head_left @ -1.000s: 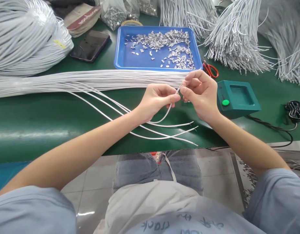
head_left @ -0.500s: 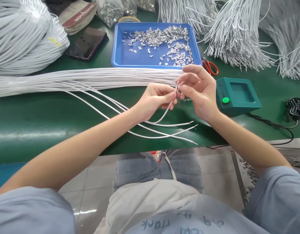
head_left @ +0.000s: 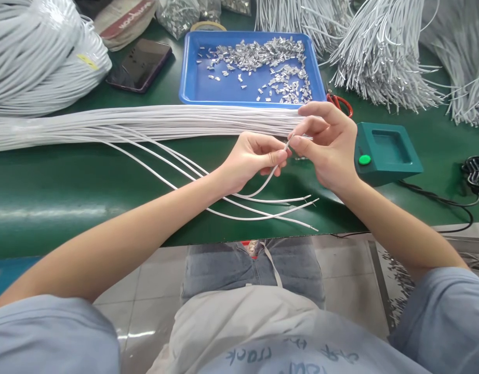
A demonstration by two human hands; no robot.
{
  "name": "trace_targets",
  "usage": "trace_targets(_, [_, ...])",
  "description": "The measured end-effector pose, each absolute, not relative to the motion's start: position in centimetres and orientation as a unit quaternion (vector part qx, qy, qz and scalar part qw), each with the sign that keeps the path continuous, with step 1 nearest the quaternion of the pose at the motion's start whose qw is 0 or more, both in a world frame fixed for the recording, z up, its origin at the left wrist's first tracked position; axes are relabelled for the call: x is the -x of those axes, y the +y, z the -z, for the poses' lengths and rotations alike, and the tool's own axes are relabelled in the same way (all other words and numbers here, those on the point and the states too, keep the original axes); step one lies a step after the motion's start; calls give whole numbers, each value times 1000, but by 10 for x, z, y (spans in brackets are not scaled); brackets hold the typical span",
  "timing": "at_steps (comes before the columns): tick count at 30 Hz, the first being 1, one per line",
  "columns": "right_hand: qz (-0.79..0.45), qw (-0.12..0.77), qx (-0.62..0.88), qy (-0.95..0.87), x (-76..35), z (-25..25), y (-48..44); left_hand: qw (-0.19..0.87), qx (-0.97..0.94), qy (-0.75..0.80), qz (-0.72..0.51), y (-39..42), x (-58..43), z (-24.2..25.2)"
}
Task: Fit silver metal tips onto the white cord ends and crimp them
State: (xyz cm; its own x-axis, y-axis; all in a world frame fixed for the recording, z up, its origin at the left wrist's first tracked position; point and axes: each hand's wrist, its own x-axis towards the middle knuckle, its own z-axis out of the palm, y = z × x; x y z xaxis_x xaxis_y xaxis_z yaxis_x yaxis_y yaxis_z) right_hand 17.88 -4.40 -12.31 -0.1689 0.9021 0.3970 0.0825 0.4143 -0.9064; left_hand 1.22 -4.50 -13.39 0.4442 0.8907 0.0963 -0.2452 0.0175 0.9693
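My left hand (head_left: 258, 161) pinches a white cable (head_left: 267, 181) close to its end, between thumb and forefinger. At the cable's tip, my right hand (head_left: 327, 140) has its thumb and forefinger closed on the thin end, its other fingers loosely curled above. Whether a small metal piece is also between those fingertips is hidden. Several other white cables (head_left: 258, 218) lie loose on the table below my hands, with stripped ends pointing right. Behind my hands runs a long bundle of white cables (head_left: 165, 120).
Beyond the bundle stands a blue tray (head_left: 208, 96) of small metal terminals (head_left: 258, 54). A green device (head_left: 391, 169) with a button and red-handled scissors (head_left: 343, 103) are on the right. A phone (head_left: 140, 65), a cable coil (head_left: 44, 62) and cable bunches (head_left: 383, 57) lie farther back.
Both hands have shifted slightly right in the view, along with the cable. My right thumb and forefinger have closed over the cable's tip, which showed more before.
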Motion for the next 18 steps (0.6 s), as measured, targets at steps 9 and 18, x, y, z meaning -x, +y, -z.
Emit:
trace_targets(9, [-498,486,353,-626,-178,127,-44,644,-560,289,-434,-47,-13,137])
trace_targets(18, [-451,528,342,-633,-177,128,-43,659,-531,299,-441,-45,-11,134])
